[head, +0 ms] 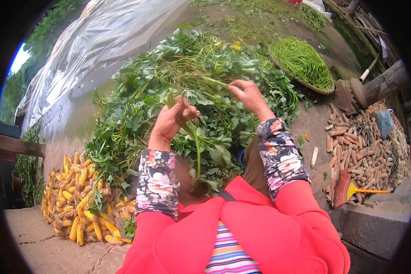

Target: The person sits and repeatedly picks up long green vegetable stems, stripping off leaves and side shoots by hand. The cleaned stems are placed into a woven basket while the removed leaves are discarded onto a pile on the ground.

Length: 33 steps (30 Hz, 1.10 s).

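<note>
A small bunch of green leaf stems (196, 144) is gripped in my left hand (176, 118), with the cut ends above the thumb and the leaves hanging below. My right hand (248, 96), up and to the right, pinches a thin green stem (215, 81) between thumb and fingers; its far end is blurred. Both hands are over a broad heap of leafy green vines (137, 102), which spreads in front of my knees. Past the heap's right side, a round woven tray (289, 73) carries a mound of trimmed green stalks (301, 60).
Yellow corn cobs (80, 205) are piled at the left. On the right lie stripped corncobs (366, 154), a red-bristled broom (346, 189) and a wooden post (385, 84). Clear plastic sheeting (99, 41) covers the upper left. More vines (257, 20) are scattered on the ground beyond.
</note>
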Available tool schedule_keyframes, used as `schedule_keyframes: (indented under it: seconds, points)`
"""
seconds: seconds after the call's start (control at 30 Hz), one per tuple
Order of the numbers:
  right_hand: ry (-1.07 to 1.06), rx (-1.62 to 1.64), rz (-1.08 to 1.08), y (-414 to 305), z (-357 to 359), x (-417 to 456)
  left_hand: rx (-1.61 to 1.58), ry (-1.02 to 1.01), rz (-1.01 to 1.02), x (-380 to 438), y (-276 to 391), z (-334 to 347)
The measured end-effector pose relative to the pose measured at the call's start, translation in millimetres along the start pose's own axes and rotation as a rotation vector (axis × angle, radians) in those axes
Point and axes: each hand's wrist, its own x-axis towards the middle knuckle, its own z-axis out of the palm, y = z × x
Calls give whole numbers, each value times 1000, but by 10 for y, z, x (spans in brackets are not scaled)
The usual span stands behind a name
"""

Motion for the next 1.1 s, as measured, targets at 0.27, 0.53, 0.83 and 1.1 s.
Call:
schedule_keyframes:
  seconds: [0.27, 0.53, 0.83, 1.1]
  points:
    - [16, -8, -131, -171, 309, -34, 4, 6, -41, 142, -157, 63]
    - [176, -1, -267, -332, 346, -95, -62, -17, -158, 164, -216, 134]
    - [76, -29, -473, -515, 446, -238, -144, -132, -189, 102, -148, 203]
    - [33, 51, -523, -632, 420, -284, -211, -176, -179, 92, -114, 133]
